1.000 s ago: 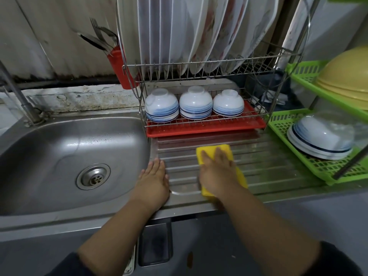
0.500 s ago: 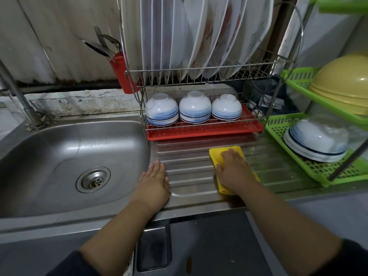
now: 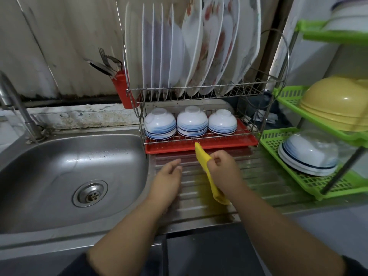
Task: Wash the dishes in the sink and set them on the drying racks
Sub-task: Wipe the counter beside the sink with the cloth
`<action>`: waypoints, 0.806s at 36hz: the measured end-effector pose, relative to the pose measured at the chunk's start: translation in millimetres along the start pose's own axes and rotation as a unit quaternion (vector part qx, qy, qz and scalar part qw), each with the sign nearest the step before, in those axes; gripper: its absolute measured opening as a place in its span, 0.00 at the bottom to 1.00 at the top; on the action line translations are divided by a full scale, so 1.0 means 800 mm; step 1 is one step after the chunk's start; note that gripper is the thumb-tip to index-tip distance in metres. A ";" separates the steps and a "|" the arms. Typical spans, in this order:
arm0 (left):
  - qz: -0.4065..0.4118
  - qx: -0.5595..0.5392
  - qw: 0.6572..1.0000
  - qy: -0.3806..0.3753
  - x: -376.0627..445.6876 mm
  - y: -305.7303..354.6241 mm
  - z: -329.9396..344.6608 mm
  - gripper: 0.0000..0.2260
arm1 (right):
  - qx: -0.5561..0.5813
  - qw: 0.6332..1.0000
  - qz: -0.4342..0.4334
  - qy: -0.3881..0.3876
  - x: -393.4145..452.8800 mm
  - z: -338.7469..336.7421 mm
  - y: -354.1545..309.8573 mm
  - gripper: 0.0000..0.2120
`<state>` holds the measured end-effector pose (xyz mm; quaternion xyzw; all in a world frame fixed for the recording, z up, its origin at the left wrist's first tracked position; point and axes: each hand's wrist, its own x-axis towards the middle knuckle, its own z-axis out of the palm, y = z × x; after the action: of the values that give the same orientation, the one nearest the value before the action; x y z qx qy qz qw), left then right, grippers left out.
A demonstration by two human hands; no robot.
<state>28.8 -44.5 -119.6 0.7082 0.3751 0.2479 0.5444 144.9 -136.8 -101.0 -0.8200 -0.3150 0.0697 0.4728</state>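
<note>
Right hand (image 3: 223,170): grips yellow cloth (image 3: 207,172), lifted off drainboard (image 3: 258,182) at 6 o'clock of rack (image 3: 199,90), likely for wringing. Left hand (image 3: 167,176): relaxed, holding nothing.

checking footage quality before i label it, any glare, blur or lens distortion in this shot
Head view: wide-angle bending bows the plates and the green rack near the edges; soft glare on the sink basin and the yellow bowl; slight motion blur on the left hand and on the yellow cloth gripped by the right hand; the striped bowls stay sharp.
</note>
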 end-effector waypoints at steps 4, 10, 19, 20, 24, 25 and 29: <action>-0.108 -0.242 0.963 -0.058 0.016 0.028 0.021 0.13 | 0.178 0.983 0.037 -0.026 -0.004 -0.003 -0.022 0.06; -0.128 -0.281 0.949 -0.067 0.026 0.047 0.022 0.10 | 0.348 0.926 0.096 -0.116 -0.005 -0.006 -0.034 0.09; -0.092 -0.378 0.897 -0.212 0.032 0.058 0.015 0.12 | 0.341 0.933 0.084 -0.080 0.019 -0.005 -0.041 0.15; -0.070 -0.354 0.907 -0.219 0.032 0.059 0.013 0.13 | 0.338 0.934 0.077 -0.086 0.021 -0.009 -0.044 0.19; -0.017 -0.265 0.937 -0.228 0.032 0.062 0.005 0.14 | 0.305 0.940 0.028 -0.148 0.024 -0.024 -0.050 0.16; -0.010 -0.252 0.941 -0.227 0.032 0.064 0.003 0.13 | 0.294 0.944 0.011 -0.152 0.026 -0.026 -0.050 0.15; 0.019 -0.238 0.945 -0.225 0.034 0.070 0.000 0.14 | 0.266 0.953 -0.034 -0.142 0.030 -0.029 -0.049 0.08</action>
<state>59.5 -29.4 -67.4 0.6021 0.1591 0.1743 0.7627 155.7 -125.7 -51.8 -0.6351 -0.3770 0.2504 0.6260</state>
